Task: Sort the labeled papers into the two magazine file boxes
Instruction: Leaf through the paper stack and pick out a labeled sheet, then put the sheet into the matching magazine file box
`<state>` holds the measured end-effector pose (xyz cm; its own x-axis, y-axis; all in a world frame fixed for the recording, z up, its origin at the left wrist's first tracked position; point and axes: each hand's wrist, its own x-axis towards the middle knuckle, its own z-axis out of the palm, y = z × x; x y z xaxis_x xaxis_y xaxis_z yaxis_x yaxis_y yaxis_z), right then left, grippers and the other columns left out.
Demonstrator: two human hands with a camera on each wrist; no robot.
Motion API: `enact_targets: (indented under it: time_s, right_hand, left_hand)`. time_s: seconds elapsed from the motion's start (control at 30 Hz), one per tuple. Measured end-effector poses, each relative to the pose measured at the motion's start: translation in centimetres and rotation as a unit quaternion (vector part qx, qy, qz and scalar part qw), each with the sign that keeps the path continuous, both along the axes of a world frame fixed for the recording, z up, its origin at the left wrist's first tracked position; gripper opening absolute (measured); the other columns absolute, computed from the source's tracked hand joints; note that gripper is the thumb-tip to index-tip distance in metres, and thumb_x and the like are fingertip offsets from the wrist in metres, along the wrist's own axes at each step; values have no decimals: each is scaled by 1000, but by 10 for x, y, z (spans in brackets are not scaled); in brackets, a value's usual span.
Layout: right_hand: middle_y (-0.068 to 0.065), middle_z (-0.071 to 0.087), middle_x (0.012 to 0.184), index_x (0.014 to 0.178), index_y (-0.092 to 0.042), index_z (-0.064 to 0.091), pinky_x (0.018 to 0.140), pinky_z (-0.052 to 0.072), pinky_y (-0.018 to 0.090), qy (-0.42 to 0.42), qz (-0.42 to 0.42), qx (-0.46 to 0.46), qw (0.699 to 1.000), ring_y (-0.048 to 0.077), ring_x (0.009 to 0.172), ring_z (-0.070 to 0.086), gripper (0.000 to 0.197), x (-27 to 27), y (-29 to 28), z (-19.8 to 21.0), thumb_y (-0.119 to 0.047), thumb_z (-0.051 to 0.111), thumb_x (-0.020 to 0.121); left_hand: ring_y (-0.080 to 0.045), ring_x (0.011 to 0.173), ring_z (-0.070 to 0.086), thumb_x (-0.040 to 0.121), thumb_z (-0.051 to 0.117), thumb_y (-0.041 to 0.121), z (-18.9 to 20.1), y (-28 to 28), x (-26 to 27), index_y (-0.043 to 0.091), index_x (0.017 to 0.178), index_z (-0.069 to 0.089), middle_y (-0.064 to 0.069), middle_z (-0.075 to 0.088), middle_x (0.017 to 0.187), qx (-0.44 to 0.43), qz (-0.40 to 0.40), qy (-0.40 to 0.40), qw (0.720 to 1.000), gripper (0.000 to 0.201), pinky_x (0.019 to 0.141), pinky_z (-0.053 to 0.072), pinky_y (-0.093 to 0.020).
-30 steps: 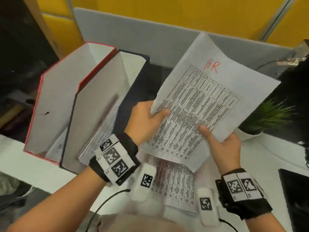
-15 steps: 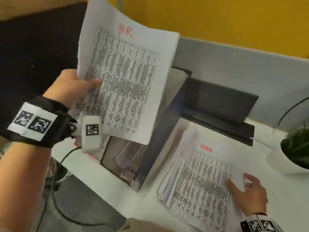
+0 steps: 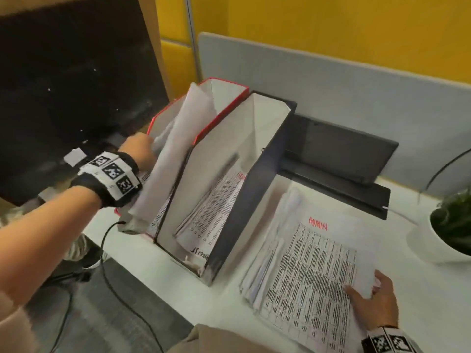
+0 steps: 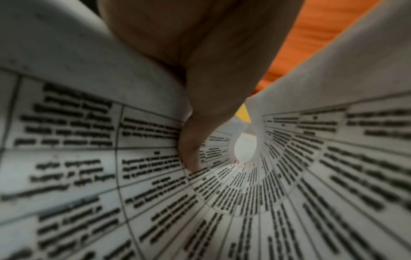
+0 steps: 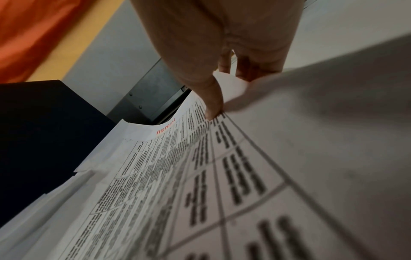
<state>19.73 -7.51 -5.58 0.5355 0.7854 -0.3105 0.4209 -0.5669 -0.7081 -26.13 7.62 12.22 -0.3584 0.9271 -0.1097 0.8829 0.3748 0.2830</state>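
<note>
Two stiff card file boxes stand side by side: red box (image 3: 224,98), black box (image 3: 257,200). The left hand (image 3: 139,151) grips a curled printed sheet (image 3: 178,138) inside the red one. The right hand (image 3: 374,301) pinches the stack's (image 3: 313,271) top page corner.

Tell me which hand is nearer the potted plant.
Right. The right hand grips the ADMIN sheet on the desk, just in front of the potted plant; the left hand is at the red file box, far across.
</note>
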Motion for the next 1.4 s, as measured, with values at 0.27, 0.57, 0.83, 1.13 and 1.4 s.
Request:
enact_targets:
  time_s: [0.27, 0.57, 0.83, 1.13, 1.4]
  right_hand:
    - [23, 51, 130, 134, -7, 36, 98, 39, 43, -4, -4, -1, 1000, 40, 116, 50, 71, -2, -3, 2, -5, 75, 74]
    - [26, 57, 119, 134, -9, 35, 95, 41, 45, -6, 4, -17, 1000, 39, 108, 56, 75, 3, -5, -4, -7, 77, 72]
    - [26, 57, 120, 133, -9, 36, 93, 42, 41, 3, -2, -9, 1000, 38, 106, 56, 75, 3, -3, -5, -3, 77, 70]
    - [22, 57, 121, 131, -6, 38, 91, 45, 39, 17, 3, 7, 1000, 35, 109, 57, 72, 0, -2, 1, 0, 76, 71]
    - [17, 54, 126, 132, -6, 38, 89, 42, 24, 42, -2, 17, 999, 26, 113, 55, 72, -2, -6, 7, 2, 75, 71]
  left_hand:
    - [-37, 105, 58, 88, 58, 9, -45, 22, 2, -4, 113, 60, -24, 61, 113, -109, -52, 52, 991, 29, 88, 45, -39]
    - [-35, 112, 53, 88, 48, 2, -72, 27, 0, 3, 121, 55, -19, 57, 122, -127, -85, 52, 987, 33, 99, 41, -42]
    - [-23, 107, 55, 91, 44, -4, -7, 29, 27, 13, 121, 56, -10, 58, 119, 88, -66, -123, 986, 37, 87, 46, -33]
    - [-8, 87, 61, 91, 56, 8, 64, -21, 163, 12, 102, 63, -1, 65, 100, 280, -256, -298, 876, 14, 77, 50, -14]
    - [-16, 85, 60, 90, 54, 14, -49, -48, 265, 13, 112, 62, -5, 66, 102, 39, -280, -255, 925, 24, 79, 44, -19]
